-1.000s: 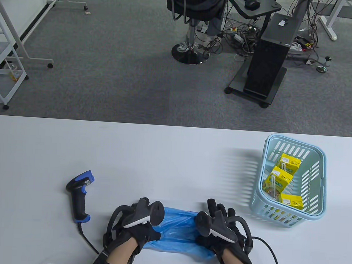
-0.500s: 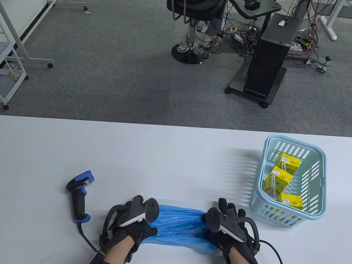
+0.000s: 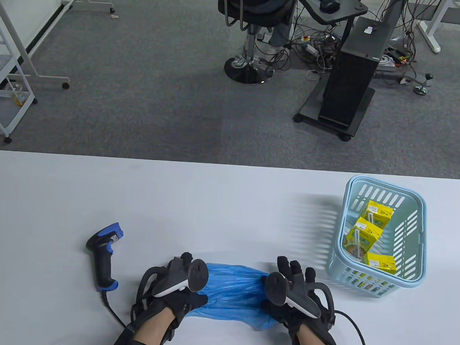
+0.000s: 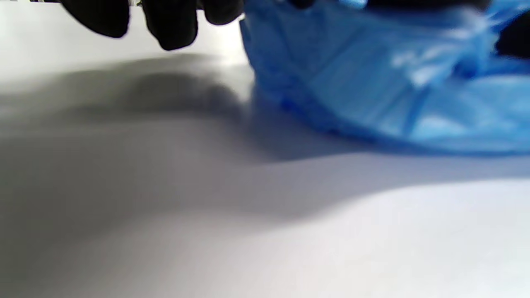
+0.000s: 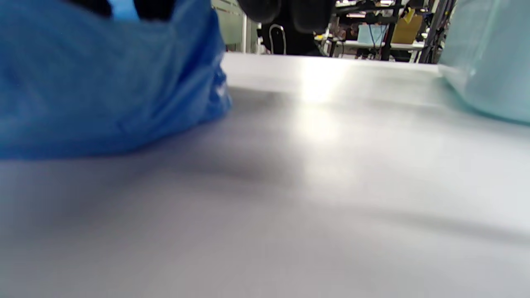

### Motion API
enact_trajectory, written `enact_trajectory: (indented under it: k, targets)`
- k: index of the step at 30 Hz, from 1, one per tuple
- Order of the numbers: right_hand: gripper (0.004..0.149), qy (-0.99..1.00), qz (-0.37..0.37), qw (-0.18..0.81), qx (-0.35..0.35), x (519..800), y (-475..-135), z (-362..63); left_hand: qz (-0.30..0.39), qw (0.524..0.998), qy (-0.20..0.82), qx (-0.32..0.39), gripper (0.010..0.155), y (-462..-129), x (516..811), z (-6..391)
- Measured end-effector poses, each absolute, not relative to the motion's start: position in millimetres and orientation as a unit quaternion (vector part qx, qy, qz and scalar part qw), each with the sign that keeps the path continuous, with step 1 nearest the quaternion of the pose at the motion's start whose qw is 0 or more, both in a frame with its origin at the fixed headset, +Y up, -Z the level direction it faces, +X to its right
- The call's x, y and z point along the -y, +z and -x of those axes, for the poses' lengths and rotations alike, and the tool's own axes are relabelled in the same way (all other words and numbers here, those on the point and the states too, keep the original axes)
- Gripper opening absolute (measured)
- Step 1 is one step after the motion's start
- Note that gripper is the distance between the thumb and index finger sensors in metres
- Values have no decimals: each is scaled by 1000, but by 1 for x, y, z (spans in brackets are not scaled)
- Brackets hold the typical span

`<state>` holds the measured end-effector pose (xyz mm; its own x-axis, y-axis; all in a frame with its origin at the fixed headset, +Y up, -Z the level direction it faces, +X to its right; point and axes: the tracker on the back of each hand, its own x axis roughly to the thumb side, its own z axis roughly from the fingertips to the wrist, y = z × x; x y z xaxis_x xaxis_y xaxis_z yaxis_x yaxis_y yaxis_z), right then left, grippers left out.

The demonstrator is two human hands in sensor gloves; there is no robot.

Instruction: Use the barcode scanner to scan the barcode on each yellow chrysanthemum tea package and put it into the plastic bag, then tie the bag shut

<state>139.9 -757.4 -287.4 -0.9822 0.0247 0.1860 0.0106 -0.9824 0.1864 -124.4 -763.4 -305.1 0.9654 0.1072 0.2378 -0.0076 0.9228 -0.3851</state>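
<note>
A crumpled blue plastic bag [image 3: 234, 294] lies on the white table [image 3: 213, 202] near its front edge, between my two hands. My left hand [image 3: 184, 302] grips the bag's left end, its thumb lying on the plastic. My right hand [image 3: 292, 276] holds the right end, with its fingertips pointing away from me. Close up, the bag [image 4: 393, 82] sits to the right of my left fingers [image 4: 169, 25]. The bag [image 5: 103, 82] also fills the upper left of the right wrist view. Three yellow tea packages [image 3: 362, 237] lie in the light blue basket [image 3: 418, 234]. The barcode scanner [image 3: 103, 256] lies left of my left hand.
The scanner's cable [image 3: 113, 314] runs off the front edge beside my left wrist. The basket [image 5: 488, 54] stands close to the right of my right hand. Beyond the table are a chair base [image 3: 250, 66] and a black computer tower [image 3: 352, 71] on the carpet.
My hands first pulled apart and stretched the bag taut between them. Now they have come slightly back together, and the bag has slackened and bunched.
</note>
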Motion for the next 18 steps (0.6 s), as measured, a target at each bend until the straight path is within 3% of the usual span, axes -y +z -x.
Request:
enact_trajectory:
  k: [9,18]
  targets:
    - [76,992,-111,44,-41,728,-287,-134,140,972,115,147,77,-303,720,137]
    - [83,991,-117,56,25,668,-283,-125,88,974,127,166,96,-291,672,147]
